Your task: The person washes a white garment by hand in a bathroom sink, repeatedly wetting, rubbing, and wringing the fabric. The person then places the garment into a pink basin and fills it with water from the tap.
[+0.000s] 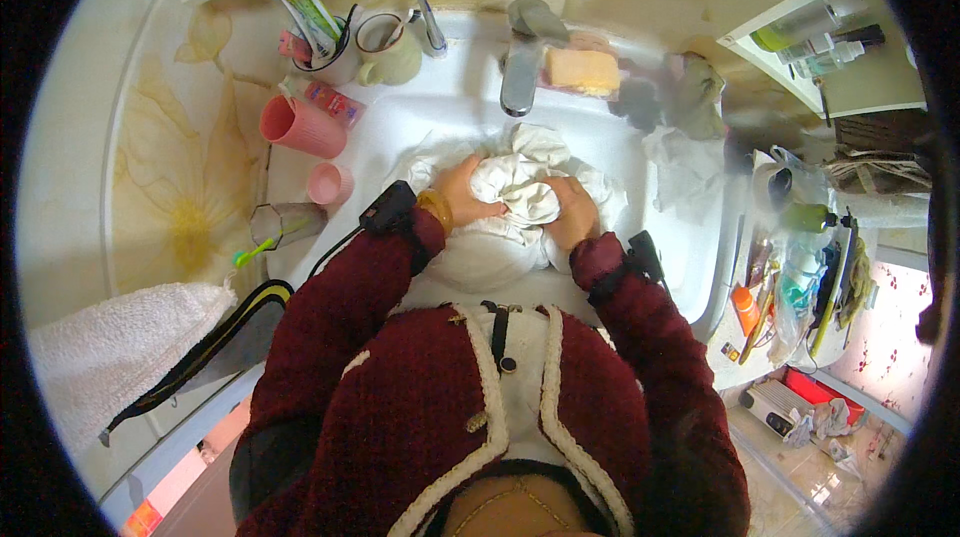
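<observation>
A bunched white cloth (517, 184) lies in the basin of a white sink (390, 117), spread wide across its near part. My left hand (463, 196) grips the cloth from the left, thumb pointing inward. On the opposite side my right hand (574, 213) clasps another fold, its fingers partly hidden in the fabric. Between the two hands the cloth is gathered into a crumpled bundle. Beyond it, the metal faucet (519, 76) reaches over the basin; no running water can be made out.
Left of the basin stand a pink cup (304, 124), a smaller pink cup (330, 183) and a clear glass (289, 223). Mugs (390, 49) line the back ledge. A yellow soap bar (583, 70) sits beside the faucet. Rightward, a cluttered counter holds an orange tube (745, 309).
</observation>
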Demonstrator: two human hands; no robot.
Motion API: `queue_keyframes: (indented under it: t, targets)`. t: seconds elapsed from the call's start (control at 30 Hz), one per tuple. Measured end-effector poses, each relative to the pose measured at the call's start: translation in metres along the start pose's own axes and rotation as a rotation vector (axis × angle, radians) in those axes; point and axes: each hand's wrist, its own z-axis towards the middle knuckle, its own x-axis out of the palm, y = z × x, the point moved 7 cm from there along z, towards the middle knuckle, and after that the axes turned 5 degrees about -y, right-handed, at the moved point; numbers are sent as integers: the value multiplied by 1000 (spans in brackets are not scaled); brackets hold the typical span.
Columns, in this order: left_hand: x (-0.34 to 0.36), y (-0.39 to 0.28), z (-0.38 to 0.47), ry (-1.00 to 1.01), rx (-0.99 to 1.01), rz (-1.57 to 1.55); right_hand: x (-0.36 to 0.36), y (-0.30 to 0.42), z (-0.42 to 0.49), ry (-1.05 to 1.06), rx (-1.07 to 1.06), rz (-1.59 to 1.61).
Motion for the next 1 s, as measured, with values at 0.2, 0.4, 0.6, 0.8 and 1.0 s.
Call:
queue_keyframes:
  t: [0.2,0.4,0.6,0.8,1.0]
  targets:
    - [-43,-69,-12,-262,515,236,-47,30,-11,-268,-136,108]
    - [-8,-46,-47,-45,637,575,-27,27,-35,172,-92,228]
    - [-14,-18,-55,-154,527,463,-39,8,-31,-38,143,-44]
    - [-21,-32,-57,-106,495,499,-16,41,-22,-26,-79,-209]
    - [-48,-57,-52,-305,439,564,-5,37,-35,179,7,-245]
